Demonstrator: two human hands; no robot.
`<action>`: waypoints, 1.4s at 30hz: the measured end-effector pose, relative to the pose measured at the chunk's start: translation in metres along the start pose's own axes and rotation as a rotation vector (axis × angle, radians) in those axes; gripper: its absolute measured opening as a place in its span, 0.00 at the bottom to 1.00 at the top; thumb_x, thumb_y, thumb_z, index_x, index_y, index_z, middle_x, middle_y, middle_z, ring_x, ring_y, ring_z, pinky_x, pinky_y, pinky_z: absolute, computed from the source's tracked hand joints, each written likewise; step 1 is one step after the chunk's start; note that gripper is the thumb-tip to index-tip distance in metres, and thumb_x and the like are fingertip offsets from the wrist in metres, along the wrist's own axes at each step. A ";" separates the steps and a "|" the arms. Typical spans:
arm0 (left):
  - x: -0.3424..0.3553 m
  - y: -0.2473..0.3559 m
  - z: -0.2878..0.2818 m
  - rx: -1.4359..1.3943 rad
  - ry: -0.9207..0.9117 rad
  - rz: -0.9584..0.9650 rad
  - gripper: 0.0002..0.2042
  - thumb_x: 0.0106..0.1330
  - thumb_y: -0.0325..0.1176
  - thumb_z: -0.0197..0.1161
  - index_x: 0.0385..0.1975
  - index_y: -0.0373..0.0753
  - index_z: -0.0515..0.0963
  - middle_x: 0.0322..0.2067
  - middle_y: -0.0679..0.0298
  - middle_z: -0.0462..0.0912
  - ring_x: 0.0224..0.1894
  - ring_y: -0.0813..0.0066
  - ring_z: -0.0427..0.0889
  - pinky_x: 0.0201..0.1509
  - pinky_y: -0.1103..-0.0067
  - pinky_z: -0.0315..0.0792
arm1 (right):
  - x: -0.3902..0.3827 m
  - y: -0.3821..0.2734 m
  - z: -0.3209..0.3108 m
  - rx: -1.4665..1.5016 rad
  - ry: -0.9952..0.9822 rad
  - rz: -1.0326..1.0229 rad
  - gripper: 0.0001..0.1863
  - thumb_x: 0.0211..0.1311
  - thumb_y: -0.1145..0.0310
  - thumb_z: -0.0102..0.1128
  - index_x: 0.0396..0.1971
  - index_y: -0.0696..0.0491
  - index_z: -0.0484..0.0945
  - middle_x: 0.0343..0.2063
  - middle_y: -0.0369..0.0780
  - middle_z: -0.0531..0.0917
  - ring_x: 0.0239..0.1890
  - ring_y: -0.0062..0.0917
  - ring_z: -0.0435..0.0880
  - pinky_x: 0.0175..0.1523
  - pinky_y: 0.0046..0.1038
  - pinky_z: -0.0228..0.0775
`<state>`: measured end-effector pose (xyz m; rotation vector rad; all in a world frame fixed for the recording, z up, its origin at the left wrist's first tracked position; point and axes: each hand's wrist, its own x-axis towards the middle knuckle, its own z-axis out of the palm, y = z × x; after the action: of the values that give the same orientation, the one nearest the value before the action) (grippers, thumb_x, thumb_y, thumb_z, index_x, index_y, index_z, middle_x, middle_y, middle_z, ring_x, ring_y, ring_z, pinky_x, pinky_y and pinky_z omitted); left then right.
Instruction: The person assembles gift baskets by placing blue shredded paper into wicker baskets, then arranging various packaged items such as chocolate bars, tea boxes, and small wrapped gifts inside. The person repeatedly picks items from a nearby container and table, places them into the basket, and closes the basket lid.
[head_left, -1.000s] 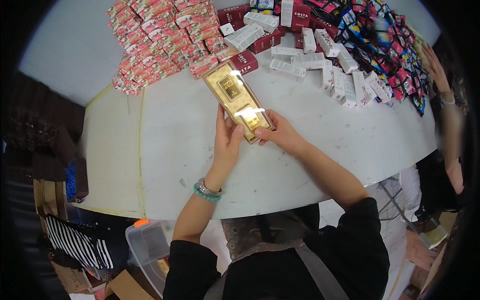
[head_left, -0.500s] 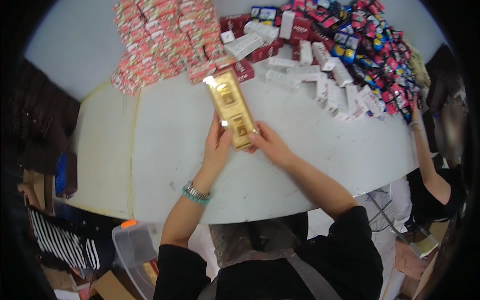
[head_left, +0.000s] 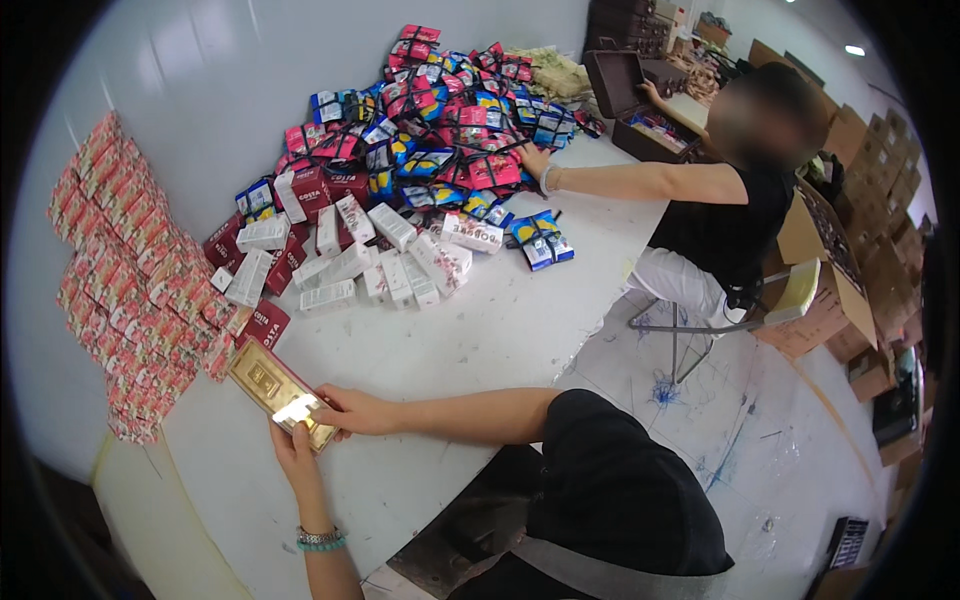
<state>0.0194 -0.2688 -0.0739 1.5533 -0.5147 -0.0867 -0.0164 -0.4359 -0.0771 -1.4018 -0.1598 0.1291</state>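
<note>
Fingers (head_left: 335, 415) at box (head_left: 258, 376) edges — roomy tabletop (head_left: 500, 345)

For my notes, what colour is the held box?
The box is mostly shiny gold, in head view.

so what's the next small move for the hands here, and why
Probably ease the gold box slightly back toward the body: the left hand and right hand both hold its near end, while its far end appears close to the dark red box and the pink-patterned packs, with bare white tabletop nearer the body.
</note>
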 end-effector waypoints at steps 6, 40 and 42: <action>0.002 -0.008 -0.006 -0.045 -0.019 -0.016 0.26 0.69 0.37 0.51 0.64 0.31 0.55 0.55 0.57 0.68 0.54 0.71 0.70 0.56 0.77 0.66 | -0.002 -0.005 0.002 -0.035 -0.005 -0.023 0.24 0.67 0.57 0.49 0.54 0.59 0.61 0.36 0.41 0.77 0.28 0.19 0.78 0.33 0.21 0.74; 0.000 -0.006 0.003 -0.025 0.053 -0.065 0.24 0.71 0.40 0.49 0.61 0.31 0.60 0.51 0.57 0.71 0.50 0.72 0.72 0.53 0.78 0.68 | -0.003 -0.002 -0.002 -0.093 0.050 -0.038 0.25 0.65 0.57 0.52 0.52 0.62 0.63 0.33 0.44 0.79 0.26 0.22 0.80 0.31 0.24 0.75; -0.001 -0.009 0.000 -0.032 0.060 -0.080 0.25 0.71 0.41 0.49 0.61 0.31 0.59 0.51 0.56 0.71 0.50 0.71 0.72 0.53 0.78 0.68 | 0.001 0.004 0.003 -0.091 0.044 -0.055 0.25 0.65 0.57 0.52 0.50 0.63 0.63 0.31 0.44 0.79 0.24 0.23 0.80 0.30 0.25 0.75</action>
<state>0.0211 -0.2693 -0.0825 1.5408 -0.4018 -0.1089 -0.0157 -0.4326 -0.0805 -1.4884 -0.1694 0.0461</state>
